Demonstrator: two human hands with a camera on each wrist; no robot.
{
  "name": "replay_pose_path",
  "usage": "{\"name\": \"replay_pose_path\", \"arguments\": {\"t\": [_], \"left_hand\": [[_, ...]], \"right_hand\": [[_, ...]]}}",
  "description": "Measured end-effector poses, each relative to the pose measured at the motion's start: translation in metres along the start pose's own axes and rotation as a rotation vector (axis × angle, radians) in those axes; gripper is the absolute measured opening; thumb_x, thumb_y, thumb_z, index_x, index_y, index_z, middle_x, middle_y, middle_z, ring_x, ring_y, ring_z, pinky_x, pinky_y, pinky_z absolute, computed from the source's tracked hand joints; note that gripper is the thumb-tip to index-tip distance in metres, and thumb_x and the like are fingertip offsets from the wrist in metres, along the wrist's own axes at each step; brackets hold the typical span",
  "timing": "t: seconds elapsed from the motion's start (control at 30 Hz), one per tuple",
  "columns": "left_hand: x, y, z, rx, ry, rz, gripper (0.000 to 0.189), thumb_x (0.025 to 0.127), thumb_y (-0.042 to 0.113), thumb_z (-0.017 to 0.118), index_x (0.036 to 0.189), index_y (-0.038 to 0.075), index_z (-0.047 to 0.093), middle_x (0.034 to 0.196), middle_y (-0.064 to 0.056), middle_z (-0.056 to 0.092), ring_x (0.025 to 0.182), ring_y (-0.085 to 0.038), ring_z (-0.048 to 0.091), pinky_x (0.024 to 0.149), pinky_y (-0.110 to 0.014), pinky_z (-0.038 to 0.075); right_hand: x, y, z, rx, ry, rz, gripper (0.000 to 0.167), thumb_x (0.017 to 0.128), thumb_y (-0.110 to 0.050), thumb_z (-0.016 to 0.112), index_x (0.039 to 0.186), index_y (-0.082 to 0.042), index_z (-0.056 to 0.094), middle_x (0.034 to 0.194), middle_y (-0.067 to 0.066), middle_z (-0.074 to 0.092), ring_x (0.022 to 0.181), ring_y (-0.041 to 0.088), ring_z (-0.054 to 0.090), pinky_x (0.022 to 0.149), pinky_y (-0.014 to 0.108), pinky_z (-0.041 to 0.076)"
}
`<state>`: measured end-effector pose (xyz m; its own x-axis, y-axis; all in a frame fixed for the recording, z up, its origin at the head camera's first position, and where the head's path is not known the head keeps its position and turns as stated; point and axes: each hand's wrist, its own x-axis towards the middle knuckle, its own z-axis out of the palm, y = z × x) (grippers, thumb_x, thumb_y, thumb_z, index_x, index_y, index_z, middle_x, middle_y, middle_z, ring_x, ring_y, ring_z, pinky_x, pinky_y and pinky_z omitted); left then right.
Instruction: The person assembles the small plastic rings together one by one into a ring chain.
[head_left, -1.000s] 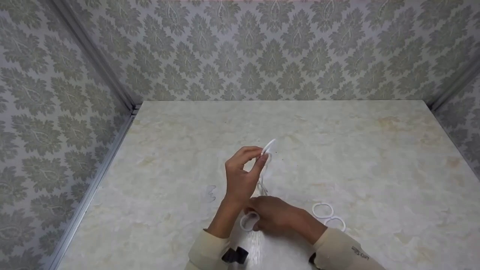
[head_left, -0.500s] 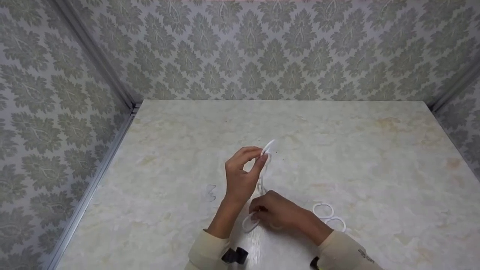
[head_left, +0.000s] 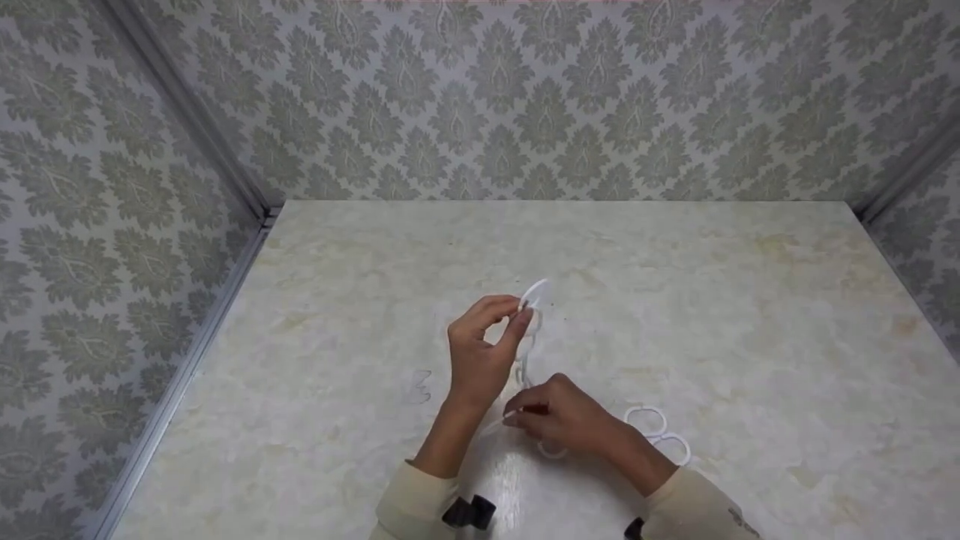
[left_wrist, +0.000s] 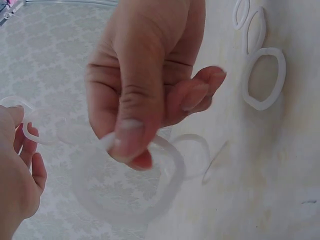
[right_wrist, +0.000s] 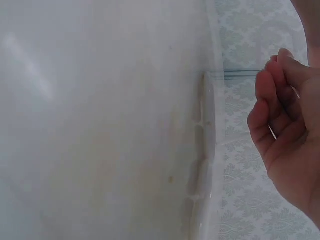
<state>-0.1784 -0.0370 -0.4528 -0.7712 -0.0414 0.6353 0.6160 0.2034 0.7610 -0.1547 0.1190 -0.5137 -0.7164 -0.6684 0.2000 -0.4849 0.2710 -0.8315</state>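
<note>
My left hand (head_left: 484, 345) pinches a white plastic ring (head_left: 532, 288) between thumb and fingertips, near the middle of the head view. A string of white links (head_left: 524, 369) hangs below it, partly hidden behind the hand. Close to the left wrist, my right hand (head_left: 568, 416) pinches another white ring (head_left: 512, 414), seen nearly edge-on. In the left wrist view this ring (left_wrist: 177, 172) is large and blurred under the right thumb, and the left hand (left_wrist: 20, 165) shows at the left edge. One more white ring (head_left: 553, 453) peeks out beneath the right hand.
To the right of the right forearm, a white ring (head_left: 645, 408) and another ring (head_left: 687, 451) lie touching on the pale marbled table (head_left: 735, 300). A grey wavy line (head_left: 424, 386) marks the tabletop left of the left wrist. Patterned walls (head_left: 495, 97) enclose the table.
The right hand has shifted slightly right and turned, its ring going from face-on to nearly edge-on. A ring under that hand has come into view. The left hand stays almost still.
</note>
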Motion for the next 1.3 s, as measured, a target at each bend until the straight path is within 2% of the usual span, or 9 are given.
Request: {"name": "replay_pose_path", "arguments": {"t": [0.23, 0.33, 0.43, 0.53, 0.67, 0.73, 0.93, 1.13, 1.3], "left_hand": [[0.000, 0.001, 0.000, 0.028, -0.001, 0.001, 0.012, 0.092, 0.012, 0.074, 0.096, 0.001, 0.078, 0.097, -0.009, 0.078, 0.090, -0.018, 0.074, 0.083, -0.036, 0.057], [0.000, -0.001, -0.001, 0.035, 0.003, 0.016, 0.010, 0.092, 0.011, 0.074, 0.095, 0.002, 0.078, 0.097, -0.008, 0.078, 0.089, -0.018, 0.073, 0.083, -0.034, 0.056], [-0.001, -0.001, -0.001, 0.035, 0.003, 0.027, 0.009, 0.093, 0.011, 0.074, 0.095, 0.004, 0.078, 0.095, -0.008, 0.078, 0.088, -0.018, 0.073, 0.083, -0.032, 0.056], [-0.001, -0.001, -0.001, 0.033, 0.004, 0.026, 0.009, 0.093, 0.012, 0.074, 0.095, 0.004, 0.078, 0.094, -0.008, 0.078, 0.086, -0.017, 0.073, 0.083, -0.031, 0.056], [-0.002, -0.002, -0.001, 0.028, 0.005, 0.020, 0.009, 0.093, 0.012, 0.073, 0.097, 0.005, 0.078, 0.093, -0.007, 0.078, 0.084, -0.016, 0.071, 0.081, -0.031, 0.056], [-0.002, -0.002, -0.001, 0.021, 0.005, 0.016, 0.010, 0.093, 0.011, 0.073, 0.098, 0.004, 0.078, 0.092, -0.007, 0.078, 0.082, -0.016, 0.070, 0.080, -0.030, 0.055], [-0.001, -0.001, -0.001, 0.021, 0.011, 0.014, 0.009, 0.093, 0.009, 0.073, 0.097, 0.003, 0.078, 0.089, -0.007, 0.076, 0.080, -0.015, 0.066, 0.081, -0.025, 0.054], [-0.001, -0.001, -0.002, 0.031, 0.010, 0.010, 0.008, 0.093, 0.009, 0.073, 0.098, 0.004, 0.078, 0.089, -0.007, 0.075, 0.082, -0.015, 0.066, 0.081, -0.025, 0.056], [-0.001, -0.001, -0.001, 0.035, 0.007, 0.004, 0.009, 0.094, 0.010, 0.072, 0.098, 0.004, 0.078, 0.088, -0.008, 0.073, 0.081, -0.015, 0.066, 0.081, -0.024, 0.056]], "right_hand": [[-0.005, 0.000, -0.005, 0.069, 0.126, -0.087, 0.012, 0.094, -0.001, 0.066, 0.096, 0.001, 0.077, 0.078, 0.010, 0.078, 0.065, 0.017, 0.073, 0.063, 0.023, 0.058], [-0.007, -0.002, -0.008, 0.098, 0.110, -0.095, 0.013, 0.092, 0.000, 0.066, 0.098, 0.001, 0.077, 0.084, 0.012, 0.079, 0.071, 0.010, 0.072, 0.066, 0.023, 0.058], [-0.010, -0.004, -0.010, 0.171, 0.041, -0.075, 0.014, 0.092, -0.003, 0.068, 0.103, 0.001, 0.076, 0.090, 0.015, 0.079, 0.077, 0.000, 0.069, 0.072, 0.023, 0.058], [-0.013, -0.005, -0.012, 0.272, -0.011, -0.063, 0.020, 0.094, -0.003, 0.065, 0.110, 0.007, 0.072, 0.094, 0.024, 0.076, 0.081, -0.002, 0.069, 0.076, 0.025, 0.059], [-0.016, -0.004, -0.016, 0.369, 0.039, -0.039, 0.023, 0.099, -0.001, 0.057, 0.111, 0.015, 0.068, 0.094, 0.033, 0.071, 0.080, -0.001, 0.068, 0.072, 0.028, 0.060], [-0.018, -0.002, -0.018, 0.392, 0.087, -0.019, 0.022, 0.100, 0.000, 0.056, 0.109, 0.015, 0.068, 0.091, 0.027, 0.074, 0.078, -0.001, 0.068, 0.070, 0.026, 0.059], [-0.022, -0.001, -0.023, 0.427, 0.160, 0.028, 0.022, 0.097, 0.001, 0.061, 0.111, 0.019, 0.062, 0.089, -0.014, 0.075, 0.075, -0.003, 0.066, 0.068, 0.019, 0.055], [-0.025, -0.003, -0.028, 0.467, 0.147, 0.094, 0.037, 0.099, -0.003, 0.061, 0.128, 0.018, 0.053, 0.088, -0.016, 0.077, 0.077, -0.001, 0.069, 0.071, 0.018, 0.056], [-0.026, -0.001, -0.029, 0.517, 0.149, 0.062, 0.035, 0.100, -0.001, 0.057, 0.124, 0.024, 0.052, 0.091, -0.013, 0.078, 0.082, 0.002, 0.072, 0.073, 0.019, 0.059]]}}
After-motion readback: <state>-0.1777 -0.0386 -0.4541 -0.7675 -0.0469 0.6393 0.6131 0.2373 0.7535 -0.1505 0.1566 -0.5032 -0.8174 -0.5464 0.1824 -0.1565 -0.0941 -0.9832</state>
